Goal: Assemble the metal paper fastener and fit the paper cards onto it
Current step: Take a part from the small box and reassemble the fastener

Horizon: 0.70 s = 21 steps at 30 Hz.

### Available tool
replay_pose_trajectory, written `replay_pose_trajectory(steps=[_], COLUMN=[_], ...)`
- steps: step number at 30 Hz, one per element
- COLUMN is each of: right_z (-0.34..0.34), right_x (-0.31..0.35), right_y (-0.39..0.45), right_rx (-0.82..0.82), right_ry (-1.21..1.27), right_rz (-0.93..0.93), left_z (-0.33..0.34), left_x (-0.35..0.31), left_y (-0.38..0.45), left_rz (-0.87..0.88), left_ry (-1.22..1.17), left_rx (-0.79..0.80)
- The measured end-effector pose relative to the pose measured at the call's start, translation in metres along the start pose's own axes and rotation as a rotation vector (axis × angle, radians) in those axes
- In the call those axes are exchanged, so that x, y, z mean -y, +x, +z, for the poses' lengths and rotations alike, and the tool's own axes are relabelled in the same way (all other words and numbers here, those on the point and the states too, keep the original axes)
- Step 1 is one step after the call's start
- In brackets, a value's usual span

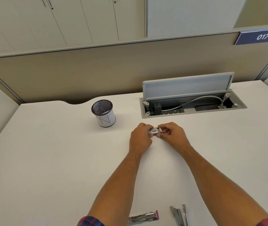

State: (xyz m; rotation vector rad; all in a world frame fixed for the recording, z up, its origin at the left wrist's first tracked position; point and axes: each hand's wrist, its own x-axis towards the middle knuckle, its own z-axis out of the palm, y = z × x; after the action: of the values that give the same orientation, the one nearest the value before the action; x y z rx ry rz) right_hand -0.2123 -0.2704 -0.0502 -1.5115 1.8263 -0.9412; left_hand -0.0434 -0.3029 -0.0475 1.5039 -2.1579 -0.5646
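Observation:
A small pack of paper cards (154,131) with a barcode label is held above the white desk (48,160), out in front of me. My left hand (140,136) pinches its left end and my right hand (172,133) pinches its right end, fingers curled round it. Near the desk's front edge lie loose metal fastener strips (179,215) and, left of them, a clear packet of fasteners with a pink end (143,217). Most of the pack is hidden by my fingers.
A white mesh pen cup (103,113) stands at the back left of my hands. An open cable tray with a raised lid (190,101) is set into the desk at the back right. A beige partition (97,69) closes the far side.

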Motion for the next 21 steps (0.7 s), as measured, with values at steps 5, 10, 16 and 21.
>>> replay_pose_trajectory(steps=[5,10,16,21], right_z=[-0.002,-0.001,0.003,0.003], right_x=[-0.005,-0.004,0.001,0.004], right_y=[-0.001,-0.001,-0.003,-0.007], right_rx=[-0.024,-0.084,-0.175,-0.219], right_ry=[0.077,0.153,0.114,-0.035], right_rz=[0.021,0.103,0.148,0.048], left_z=[-0.002,-0.003,-0.004,-0.003], left_x=[0.007,0.012,0.014,0.015], left_y=[-0.001,-0.002,-0.003,-0.003], left_rz=[-0.02,-0.027,-0.058,-0.079], left_ry=[-0.086,-0.147,-0.215,-0.244], left_rx=[-0.011,-0.021,-0.032,-0.034])
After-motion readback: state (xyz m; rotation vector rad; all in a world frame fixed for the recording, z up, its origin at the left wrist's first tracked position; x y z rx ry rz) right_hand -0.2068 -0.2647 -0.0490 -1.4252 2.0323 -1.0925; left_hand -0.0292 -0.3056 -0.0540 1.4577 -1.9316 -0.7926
